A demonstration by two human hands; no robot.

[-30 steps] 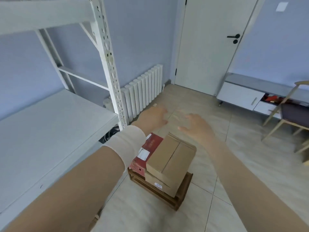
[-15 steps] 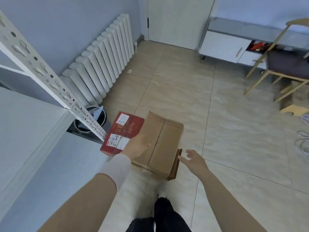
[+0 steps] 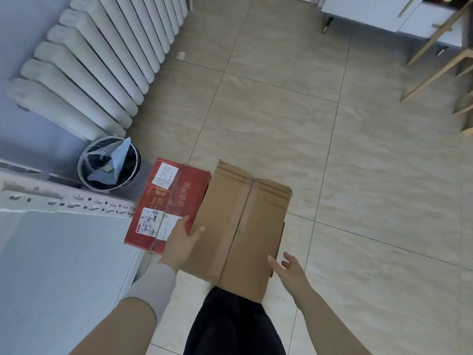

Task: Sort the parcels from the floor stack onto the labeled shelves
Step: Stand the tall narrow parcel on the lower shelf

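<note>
The left hand (image 3: 182,243) lies flat and relaxed. Its fingertips rest on a label of the red parcel (image 3: 171,198) and its thumb is splayed onto the brown cardboard parcel (image 3: 243,221), which touches the red one. The right hand (image 3: 290,271) is spread wide at that brown parcel's near right corner; I can't tell whether it touches. Beyond the left fingertips stands a waste bin (image 3: 84,172), then a white radiator (image 3: 102,60).

brown taped cardboard parcel (image 3: 238,226) lying flat atop stack, red labeled parcel (image 3: 167,201) touching its left side, white shelf (image 3: 61,272) left
</note>
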